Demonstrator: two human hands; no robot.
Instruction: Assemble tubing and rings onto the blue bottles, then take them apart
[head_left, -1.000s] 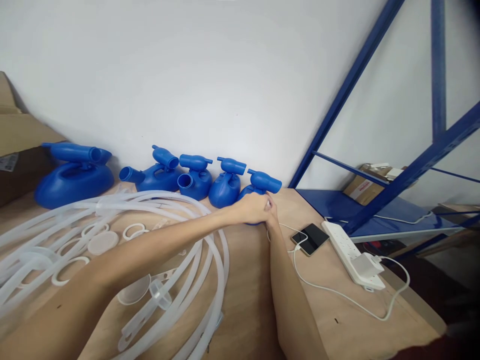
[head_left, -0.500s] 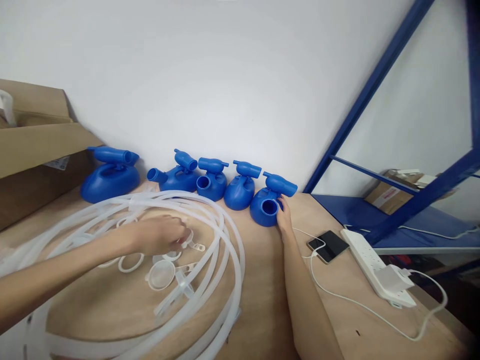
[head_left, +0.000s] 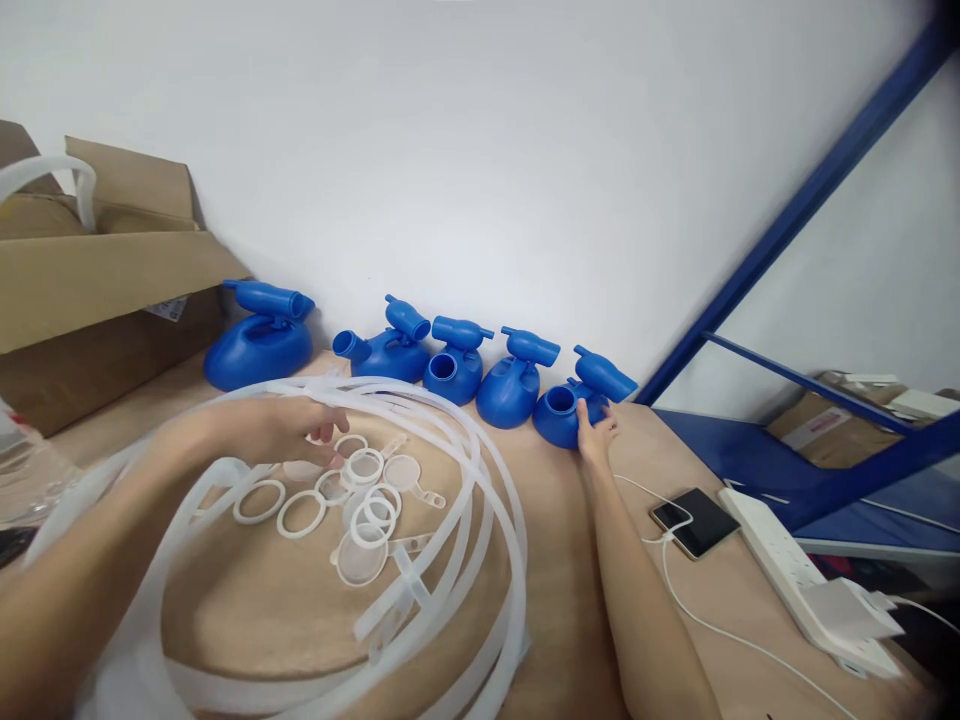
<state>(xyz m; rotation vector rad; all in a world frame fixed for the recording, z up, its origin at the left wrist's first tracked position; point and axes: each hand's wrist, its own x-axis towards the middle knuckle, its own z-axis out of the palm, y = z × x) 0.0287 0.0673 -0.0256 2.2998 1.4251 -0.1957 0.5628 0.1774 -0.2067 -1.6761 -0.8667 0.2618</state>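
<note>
My left hand (head_left: 296, 425) hovers just above a loose pile of white rings (head_left: 301, 514) and clear lids with tabs (head_left: 361, 558). Its fingers are loosely curled and apart, and nothing shows in them. The pile lies inside a coil of translucent tubing (head_left: 480, 500). At the right end of a row of blue urinal bottles, my right hand (head_left: 596, 432) grips the last blue urinal bottle (head_left: 551, 428) by its right side, thumb near the round opening. That bottle sits on the table, its opening uncovered.
More blue urinal bottles (head_left: 259, 355) line the wall to the left. An open cardboard box (head_left: 97, 290) stands far left. On the right lie a phone (head_left: 705, 522) with its cable and a white power strip (head_left: 780, 560), beside a blue metal rack (head_left: 802, 375).
My left hand has opened slightly, and several white rings now lie loose on the lids. The camera view has turned left. My right hand stays at the same bottle, thumb now in sight.
</note>
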